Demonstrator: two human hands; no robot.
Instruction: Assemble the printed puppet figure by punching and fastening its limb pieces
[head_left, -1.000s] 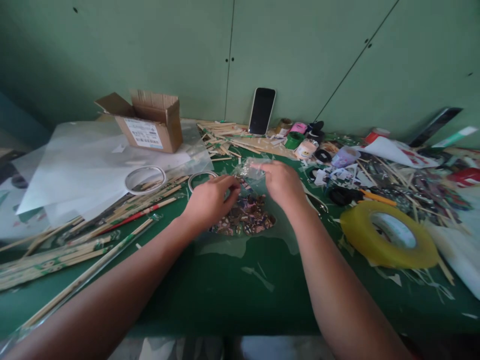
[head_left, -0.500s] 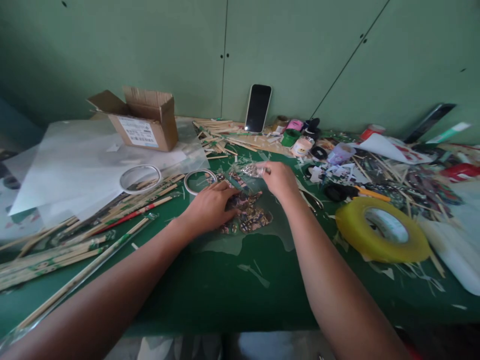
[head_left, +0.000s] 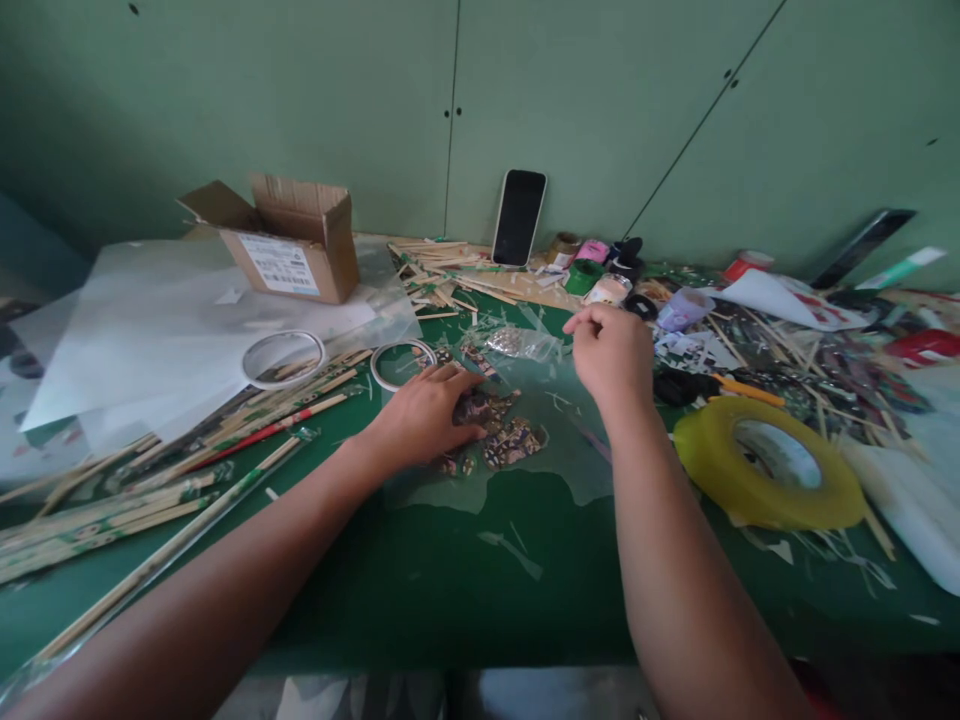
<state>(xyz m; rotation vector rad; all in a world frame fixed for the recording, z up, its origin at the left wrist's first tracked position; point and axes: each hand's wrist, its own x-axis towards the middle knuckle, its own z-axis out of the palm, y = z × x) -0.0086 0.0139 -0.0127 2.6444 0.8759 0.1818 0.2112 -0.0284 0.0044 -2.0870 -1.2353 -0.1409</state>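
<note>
My left hand (head_left: 427, 413) lies with fingers stretched out on small dark patterned cut-out pieces (head_left: 514, 440), which rest on a clear sheet on the green table. Just beyond its fingertips is a clear plastic bag (head_left: 517, 343) with small shiny bits inside, lying apart from both hands. My right hand (head_left: 611, 355) is raised to the right of that bag, its fingers curled inward. Whether anything is between those fingers is hidden. A white tape ring (head_left: 403, 345) stands beside my left hand's knuckles.
A cardboard box (head_left: 281, 262) and thin wooden sticks (head_left: 247, 415) are at left. A phone (head_left: 519, 218) leans on the green wall. A yellow tape roll (head_left: 705, 465), an orange-handled tool (head_left: 750, 390), small paint pots (head_left: 607, 290) and scraps crowd the right.
My right hand has let go of the clear bag and moved right and nearer to me. The bag now lies on the table. My left hand has hardly moved.
</note>
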